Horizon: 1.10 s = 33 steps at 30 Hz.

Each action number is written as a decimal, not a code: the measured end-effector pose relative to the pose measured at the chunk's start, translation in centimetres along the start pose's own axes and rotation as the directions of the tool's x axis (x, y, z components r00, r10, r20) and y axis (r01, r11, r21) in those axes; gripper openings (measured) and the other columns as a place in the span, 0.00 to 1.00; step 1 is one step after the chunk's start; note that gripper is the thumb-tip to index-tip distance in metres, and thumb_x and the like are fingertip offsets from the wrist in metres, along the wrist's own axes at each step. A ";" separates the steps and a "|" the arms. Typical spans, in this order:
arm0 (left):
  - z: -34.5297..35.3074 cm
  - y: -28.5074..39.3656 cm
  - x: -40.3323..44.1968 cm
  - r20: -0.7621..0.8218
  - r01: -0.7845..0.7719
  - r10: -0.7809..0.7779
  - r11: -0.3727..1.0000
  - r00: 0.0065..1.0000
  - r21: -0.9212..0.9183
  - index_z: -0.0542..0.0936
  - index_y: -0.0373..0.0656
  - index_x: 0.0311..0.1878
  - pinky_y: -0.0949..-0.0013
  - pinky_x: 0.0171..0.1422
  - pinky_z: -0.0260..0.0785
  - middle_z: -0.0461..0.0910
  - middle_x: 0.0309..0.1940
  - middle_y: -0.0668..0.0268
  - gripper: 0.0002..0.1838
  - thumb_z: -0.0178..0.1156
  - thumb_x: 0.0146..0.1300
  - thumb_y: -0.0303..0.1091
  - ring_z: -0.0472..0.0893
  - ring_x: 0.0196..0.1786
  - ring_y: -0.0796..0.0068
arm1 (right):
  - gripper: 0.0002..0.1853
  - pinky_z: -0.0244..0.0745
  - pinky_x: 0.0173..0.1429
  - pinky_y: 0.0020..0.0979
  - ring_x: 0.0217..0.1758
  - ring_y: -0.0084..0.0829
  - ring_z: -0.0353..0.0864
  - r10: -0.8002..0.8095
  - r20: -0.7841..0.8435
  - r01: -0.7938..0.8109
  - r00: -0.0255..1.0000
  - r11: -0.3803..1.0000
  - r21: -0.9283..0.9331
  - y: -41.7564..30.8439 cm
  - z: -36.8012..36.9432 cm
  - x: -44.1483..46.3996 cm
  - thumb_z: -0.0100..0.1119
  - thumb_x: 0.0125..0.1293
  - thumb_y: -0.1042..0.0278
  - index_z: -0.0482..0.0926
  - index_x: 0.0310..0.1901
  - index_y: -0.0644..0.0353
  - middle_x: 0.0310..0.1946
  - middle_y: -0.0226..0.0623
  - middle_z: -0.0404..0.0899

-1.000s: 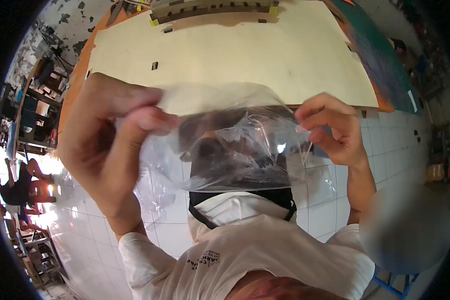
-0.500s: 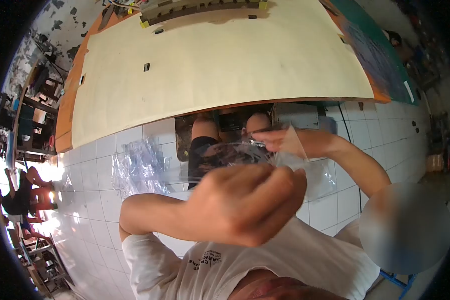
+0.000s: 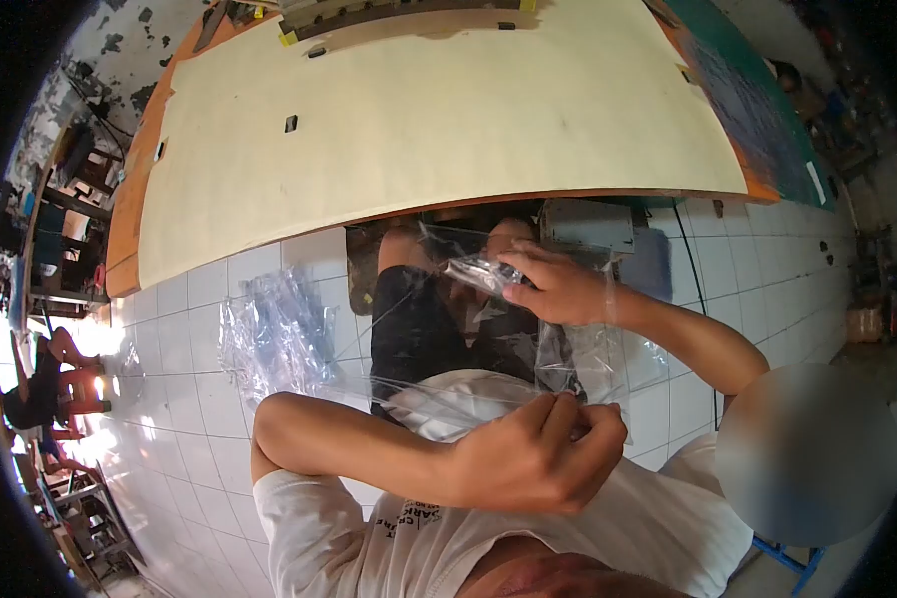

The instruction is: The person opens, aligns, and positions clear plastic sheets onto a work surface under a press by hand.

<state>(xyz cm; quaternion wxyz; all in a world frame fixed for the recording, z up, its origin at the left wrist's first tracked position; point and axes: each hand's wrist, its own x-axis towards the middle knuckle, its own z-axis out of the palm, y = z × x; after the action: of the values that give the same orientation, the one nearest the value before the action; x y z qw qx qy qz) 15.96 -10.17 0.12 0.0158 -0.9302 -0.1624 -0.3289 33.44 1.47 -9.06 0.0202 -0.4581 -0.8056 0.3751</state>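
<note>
Clear plastic film (image 3: 578, 354) stretches between my two hands above my lap. My left hand (image 3: 538, 453) is close to my chest, fingers pinched on an edge of the film. Farther forward, over my knees, my right hand (image 3: 558, 284) grips a bunched, shiny part of the same film between thumb and fingers. A strip of clear film also passes over my lap just beyond my left forearm. Whether it is a bag or a sheet I cannot tell. More crumpled clear plastic (image 3: 279, 329) lies at the left, by the tiled floor.
Ahead stands a table covered with pale yellow sheeting (image 3: 448, 120), small dark pieces on it. A long metal bar-like fixture (image 3: 399, 22) sits at its far edge. A light box (image 3: 588, 225) is under the table. Another person (image 3: 45, 379) is at the far left.
My left hand has come back toward my chest and slightly right. My right hand has moved a little toward me, and the film between them is more spread out.
</note>
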 end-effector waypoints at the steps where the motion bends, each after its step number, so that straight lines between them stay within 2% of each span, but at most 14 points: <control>1: 0.0 0.0 -0.1 -0.009 0.010 -0.010 1.000 1.000 -0.001 0.83 0.35 0.33 0.75 0.29 0.77 0.75 0.31 0.65 0.12 0.66 0.42 0.29 0.80 0.30 0.71 | 0.30 0.54 0.76 0.41 0.75 0.51 0.58 -0.102 -0.049 0.096 0.994 0.990 -0.101 0.0 -0.1 0.0 0.52 0.72 0.50 0.65 0.68 0.61 0.69 0.58 0.62; 4: 0.2 -0.2 -0.7 -0.034 0.022 -0.022 1.000 0.999 0.001 0.83 0.34 0.33 0.75 0.29 0.76 0.75 0.31 0.65 0.12 0.66 0.43 0.28 0.80 0.30 0.72 | 0.27 0.56 0.75 0.44 0.77 0.49 0.53 -0.213 -0.230 0.138 0.950 0.943 -0.303 0.2 1.0 -0.6 0.47 0.74 0.49 0.75 0.59 0.67 0.67 0.55 0.66; 8: -0.5 -1.8 -1.5 -0.131 0.048 -0.055 0.997 0.990 -0.060 0.83 0.33 0.33 0.74 0.29 0.76 0.77 0.31 0.65 0.11 0.67 0.42 0.25 0.81 0.31 0.70 | 0.27 0.59 0.73 0.44 0.73 0.49 0.62 -0.258 -0.154 0.198 0.954 0.924 -0.326 -1.2 -1.6 -2.2 0.42 0.76 0.48 0.79 0.54 0.65 0.63 0.52 0.72; 10: -2.6 -3.5 -2.1 -0.110 0.117 -0.129 0.987 0.985 -0.111 0.83 0.32 0.33 0.72 0.30 0.76 0.78 0.31 0.64 0.11 0.67 0.43 0.24 0.81 0.31 0.70 | 0.29 0.65 0.69 0.42 0.65 0.46 0.74 0.006 0.025 -0.004 1.000 0.998 -0.064 -2.4 -3.6 -3.2 0.39 0.77 0.46 0.80 0.52 0.66 0.56 0.50 0.79; 11: -3.8 -4.5 -2.2 -0.087 0.184 -0.199 0.970 0.976 -0.158 0.82 0.30 0.32 0.71 0.30 0.76 0.80 0.31 0.63 0.10 0.68 0.44 0.22 0.81 0.31 0.70 | 0.29 0.65 0.69 0.42 0.65 0.46 0.74 0.003 0.019 -0.001 1.000 0.997 -0.072 -3.0 -4.6 -3.8 0.39 0.77 0.46 0.80 0.52 0.66 0.56 0.50 0.79; 13: -6.4 -5.5 -1.4 -0.059 0.349 -0.349 0.937 0.935 -0.018 0.82 0.32 0.32 0.71 0.33 0.74 0.82 0.31 0.61 0.08 0.69 0.48 0.22 0.81 0.31 0.70 | 0.31 0.71 0.65 0.37 0.55 0.44 0.82 -0.067 0.141 0.031 0.988 0.968 0.247 -3.9 -6.2 -5.5 0.37 0.77 0.43 0.80 0.52 0.67 0.48 0.50 0.83; 15: -7.3 -7.8 -2.2 -0.260 0.448 -0.460 0.888 0.849 -0.109 0.85 0.37 0.37 0.76 0.26 0.67 0.83 0.31 0.68 0.11 0.68 0.48 0.21 0.77 0.26 0.79 | 0.31 0.74 0.61 0.35 0.53 0.39 0.83 -0.086 0.219 -0.031 0.972 0.876 0.482 -4.3 -8.1 -6.9 0.40 0.77 0.43 0.79 0.52 0.67 0.47 0.51 0.84; 17: -7.6 -9.4 -2.6 -0.280 0.537 -0.636 0.764 0.719 -0.359 0.85 0.37 0.37 0.77 0.29 0.68 0.84 0.31 0.65 0.09 0.69 0.50 0.19 0.78 0.27 0.79 | 0.27 0.77 0.57 0.36 0.51 0.40 0.85 -0.349 0.145 0.199 0.926 0.776 0.599 -5.0 -9.0 -7.8 0.51 0.73 0.47 0.80 0.52 0.67 0.44 0.51 0.84; 18: -7.8 -9.8 -2.7 -0.244 0.545 -0.694 0.697 0.677 -0.466 0.83 0.33 0.36 0.78 0.31 0.68 0.82 0.31 0.65 0.06 0.68 0.55 0.19 0.78 0.28 0.81 | 0.27 0.77 0.57 0.36 0.51 0.40 0.85 -0.352 0.146 0.202 0.925 0.777 0.596 -6.2 -9.8 -8.4 0.51 0.73 0.47 0.80 0.52 0.67 0.44 0.51 0.84; 21: -8.0 -10.8 -2.2 -0.241 0.478 -0.804 0.532 0.543 -0.699 0.83 0.31 0.36 0.79 0.32 0.69 0.81 0.32 0.64 0.05 0.68 0.57 0.19 0.78 0.29 0.81 | 0.23 0.80 0.51 0.36 0.46 0.41 0.87 -0.471 0.064 0.455 0.880 0.874 0.170 -9.0 -11.3 -9.8 0.64 0.66 0.53 0.80 0.51 0.66 0.42 0.49 0.85; 24: -8.7 -11.8 -2.2 -0.245 0.470 -0.771 0.572 0.588 -0.672 0.83 0.31 0.36 0.78 0.38 0.70 0.80 0.33 0.65 0.04 0.67 0.59 0.20 0.79 0.32 0.80 | 0.25 0.82 0.44 0.34 0.40 0.46 0.88 -0.456 -0.152 0.467 0.877 0.883 0.048 -10.0 -11.7 -10.7 0.66 0.61 0.48 0.83 0.46 0.66 0.41 0.47 0.86; 26: -8.9 -11.8 -1.9 -0.255 0.440 -0.764 0.572 0.592 -0.693 0.83 0.31 0.36 0.77 0.40 0.70 0.80 0.34 0.64 0.04 0.67 0.58 0.21 0.79 0.34 0.79 | 0.15 0.81 0.39 0.30 0.37 0.36 0.88 -0.510 -0.075 0.507 0.857 0.860 -0.056 -9.9 -13.3 -10.9 0.69 0.61 0.66 0.82 0.46 0.65 0.42 0.46 0.85; 30: -8.9 -11.4 -0.6 -0.283 0.347 -0.677 0.636 0.679 -0.690 0.84 0.33 0.36 0.76 0.42 0.70 0.83 0.33 0.63 0.04 0.67 0.57 0.20 0.80 0.35 0.77 | 0.13 0.79 0.37 0.28 0.35 0.32 0.87 -0.496 -0.211 0.514 0.842 0.857 0.040 -8.9 -15.0 -9.2 0.68 0.60 0.70 0.83 0.46 0.64 0.39 0.43 0.86; 33: -8.8 -10.6 0.9 -0.277 0.301 -0.632 0.650 0.724 -0.698 0.85 0.35 0.35 0.75 0.42 0.71 0.83 0.31 0.63 0.04 0.67 0.56 0.20 0.81 0.35 0.76 | 0.15 0.77 0.44 0.28 0.45 0.31 0.84 -0.621 -0.372 0.623 0.690 0.771 -0.133 -10.0 -15.6 -6.4 0.64 0.61 0.72 0.82 0.50 0.63 0.44 0.43 0.85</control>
<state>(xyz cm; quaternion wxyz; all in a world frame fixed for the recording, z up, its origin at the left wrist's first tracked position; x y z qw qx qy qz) 7.97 -1.04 6.78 -0.3313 -0.6870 -0.2810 -0.5825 35.80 2.77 10.41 0.3087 -0.2240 -0.8907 0.2473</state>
